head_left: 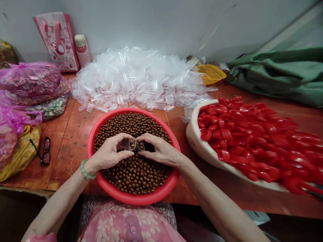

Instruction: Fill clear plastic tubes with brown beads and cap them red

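Observation:
Both hands meet over a red basin (91,148) filled with small round brown balls (133,181). My left hand (111,151), with a green bead bracelet (87,169) at the wrist, is closed around a clear plastic tube (132,144). My right hand (158,149) is closed on a second clear tube (140,145). The two tubes lie side by side, their open ends touching or nearly so and facing me. Brown balls show inside the tube mouths. How full the tubes are is hidden by my fingers.
Clear plastic tubes (141,77) are heaped behind the basin. To the right, a white tub (193,134) overflows with red plastic pieces (249,134). Eyeglasses (46,151) and filled bags (32,84) lie left. A yellow basket (210,74) and green cloth (277,75) sit at the back right.

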Demonstrator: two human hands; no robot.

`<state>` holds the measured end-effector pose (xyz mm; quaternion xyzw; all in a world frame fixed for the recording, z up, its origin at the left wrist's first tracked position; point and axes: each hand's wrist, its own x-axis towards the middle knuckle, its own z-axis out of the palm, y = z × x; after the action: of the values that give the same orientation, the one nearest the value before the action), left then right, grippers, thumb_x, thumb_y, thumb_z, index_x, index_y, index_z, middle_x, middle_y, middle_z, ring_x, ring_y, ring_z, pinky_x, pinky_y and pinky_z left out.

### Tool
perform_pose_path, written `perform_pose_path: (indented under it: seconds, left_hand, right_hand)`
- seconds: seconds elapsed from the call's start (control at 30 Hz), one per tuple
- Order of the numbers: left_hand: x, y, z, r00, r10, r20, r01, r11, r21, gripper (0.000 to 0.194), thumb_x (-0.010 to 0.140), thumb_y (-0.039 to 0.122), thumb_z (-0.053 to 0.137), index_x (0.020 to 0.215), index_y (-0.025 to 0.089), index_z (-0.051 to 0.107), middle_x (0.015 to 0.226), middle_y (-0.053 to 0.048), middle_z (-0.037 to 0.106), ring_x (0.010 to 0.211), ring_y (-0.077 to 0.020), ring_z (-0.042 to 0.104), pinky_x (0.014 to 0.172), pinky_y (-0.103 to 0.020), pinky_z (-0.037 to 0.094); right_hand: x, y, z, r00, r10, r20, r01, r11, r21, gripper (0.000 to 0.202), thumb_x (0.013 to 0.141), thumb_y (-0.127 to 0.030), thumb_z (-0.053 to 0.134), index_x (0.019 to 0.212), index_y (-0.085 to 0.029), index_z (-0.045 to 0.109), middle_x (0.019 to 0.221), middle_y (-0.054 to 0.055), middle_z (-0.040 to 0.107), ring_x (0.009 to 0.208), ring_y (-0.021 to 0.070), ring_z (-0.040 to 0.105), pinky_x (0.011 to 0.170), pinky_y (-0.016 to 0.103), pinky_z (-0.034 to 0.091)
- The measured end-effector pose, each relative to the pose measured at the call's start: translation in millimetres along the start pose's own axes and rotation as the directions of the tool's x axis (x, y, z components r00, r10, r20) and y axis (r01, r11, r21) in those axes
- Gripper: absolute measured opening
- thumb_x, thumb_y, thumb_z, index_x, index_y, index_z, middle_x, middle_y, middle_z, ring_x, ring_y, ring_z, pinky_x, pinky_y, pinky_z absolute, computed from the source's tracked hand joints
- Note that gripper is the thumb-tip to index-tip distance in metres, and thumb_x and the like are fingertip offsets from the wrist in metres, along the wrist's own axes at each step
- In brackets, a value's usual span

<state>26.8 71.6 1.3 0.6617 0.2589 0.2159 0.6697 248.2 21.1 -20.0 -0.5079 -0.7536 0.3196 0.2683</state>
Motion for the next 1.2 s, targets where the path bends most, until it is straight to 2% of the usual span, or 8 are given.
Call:
perform_pose_path:
  seconds: [0.23, 0.37, 0.47, 0.7, 0.87, 0.97, 1.07, 1.2]
  left_hand:
    - [-0.5, 4.6, -4.1, 0.999, -0.043, -0.004, 0.042, 0.983, -0.177, 0.039, 0.081, 0.028, 0.069, 0.117, 0.014, 0.062, 0.117, -0.010, 0.069, 0.113, -0.0226, 0.062, 0.105, -0.040, 0.045]
    - [-1.6, -0.2, -4.0, 0.998, -0.052, 0.040, 0.063, 0.939, -0.339, 0.035, 0.085, 0.035, 0.067, 0.114, 0.015, 0.066, 0.116, -0.011, 0.069, 0.110, -0.0220, 0.064, 0.099, -0.037, 0.048]
    - [-2.2, -4.7, -1.8, 0.997, -0.066, 0.037, 0.076, 0.875, -0.478, 0.031, 0.085, 0.032, 0.068, 0.111, 0.017, 0.068, 0.113, -0.010, 0.070, 0.105, -0.0202, 0.066, 0.098, -0.035, 0.048]
    - [-1.2, -8.5, 0.3, 0.992, -0.117, -0.037, 0.077, 0.830, -0.552, 0.033, 0.076, 0.018, 0.074, 0.108, 0.016, 0.068, 0.114, -0.009, 0.069, 0.111, -0.0204, 0.062, 0.099, -0.032, 0.046]
    - [-3.4, -6.0, -1.5, 0.989, -0.145, -0.020, 0.107, 0.811, -0.575, 0.030, 0.073, 0.015, 0.074, 0.103, 0.013, 0.069, 0.109, -0.010, 0.071, 0.105, -0.0194, 0.065, 0.095, -0.031, 0.048]
    - [-3.5, -4.2, -1.0, 0.991, -0.133, 0.027, 0.125, 0.808, -0.577, 0.032, 0.074, 0.013, 0.073, 0.105, 0.013, 0.069, 0.108, -0.010, 0.071, 0.102, -0.0193, 0.066, 0.094, -0.031, 0.049]
    - [-2.6, -3.2, -1.4, 0.993, -0.105, 0.059, 0.120, 0.811, -0.573, 0.037, 0.071, 0.010, 0.073, 0.107, 0.015, 0.069, 0.111, -0.010, 0.071, 0.102, -0.0203, 0.067, 0.094, -0.032, 0.049]
    - [-3.3, -2.9, -5.0, 0.989, -0.103, 0.107, 0.145, 0.814, -0.563, 0.038, 0.071, 0.012, 0.074, 0.109, 0.016, 0.069, 0.113, -0.011, 0.071, 0.098, -0.0206, 0.069, 0.090, -0.031, 0.051]
  right_hand:
    - [-4.9, -3.4, -1.8, 0.998, 0.052, 0.041, -0.051, 0.998, -0.039, 0.044, 0.085, -0.025, 0.064, 0.127, -0.018, 0.054, 0.119, 0.009, 0.065, 0.109, 0.0222, 0.061, 0.098, 0.040, 0.048]
    - [-9.0, -14.1, -14.6, 0.998, 0.058, -0.006, -0.058, 0.987, -0.149, 0.052, 0.087, -0.027, 0.060, 0.136, -0.018, 0.047, 0.132, 0.013, 0.059, 0.123, 0.0261, 0.055, 0.106, 0.045, 0.044]
    - [-7.6, -26.2, -22.1, 0.999, 0.015, -0.041, -0.023, 0.982, -0.189, 0.050, 0.089, -0.025, 0.057, 0.137, -0.019, 0.045, 0.135, 0.012, 0.057, 0.127, 0.0262, 0.053, 0.107, 0.045, 0.044]
    - [-4.7, -35.3, -7.6, 0.996, -0.005, 0.085, 0.025, 0.970, -0.241, 0.037, 0.090, -0.022, 0.055, 0.127, -0.020, 0.053, 0.124, 0.011, 0.060, 0.116, 0.0263, 0.057, 0.102, 0.047, 0.047]
    - [0.9, -39.6, -10.7, 0.996, -0.051, -0.078, 0.037, 0.985, -0.168, 0.020, 0.093, -0.021, 0.051, 0.111, -0.019, 0.060, 0.106, 0.009, 0.066, 0.101, 0.0221, 0.062, 0.091, 0.040, 0.052]
    - [13.0, -45.0, -16.7, 0.985, -0.119, -0.128, 0.105, 0.988, -0.109, 0.025, 0.091, -0.017, 0.053, 0.116, -0.019, 0.059, 0.110, 0.008, 0.066, 0.106, 0.0206, 0.061, 0.095, 0.037, 0.050]
    - [27.3, -46.6, -20.9, 0.981, -0.190, -0.031, 0.190, 0.981, -0.027, 0.035, 0.089, -0.015, 0.054, 0.124, -0.020, 0.056, 0.119, 0.008, 0.062, 0.114, 0.0209, 0.058, 0.101, 0.038, 0.046]
    - [40.8, -44.8, -26.5, 0.967, -0.228, 0.109, 0.218, 0.971, 0.097, 0.030, 0.090, -0.019, 0.057, 0.119, -0.019, 0.062, 0.114, 0.008, 0.064, 0.108, 0.0199, 0.060, 0.098, 0.037, 0.046]
